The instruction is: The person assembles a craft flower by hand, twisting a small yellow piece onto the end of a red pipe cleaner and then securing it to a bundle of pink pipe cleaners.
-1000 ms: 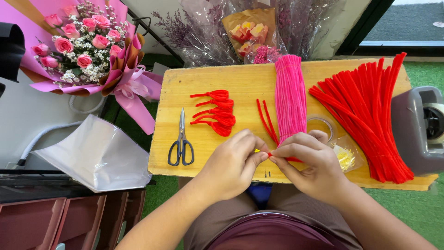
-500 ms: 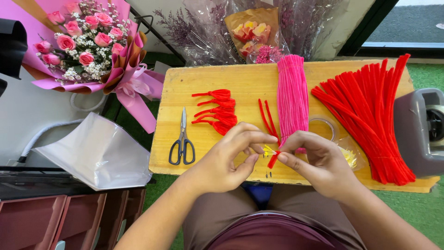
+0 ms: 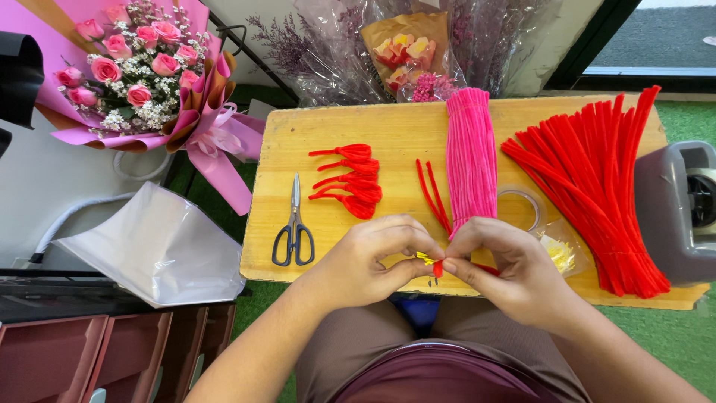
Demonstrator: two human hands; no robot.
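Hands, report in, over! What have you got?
Left hand and right hand both pinching red pipe cleaner piece with yellow bits. Scissors lying clear. Nothing blocking.

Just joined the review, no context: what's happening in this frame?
A person sits at a wooden board. Both hands, left hand and right hand, pinch a small red piece with yellow bits between the fingertips at the board's near edge. On the board lie scissors, a few finished red folded pieces, a pink pipe-cleaner bundle and a red pipe-cleaner pile.
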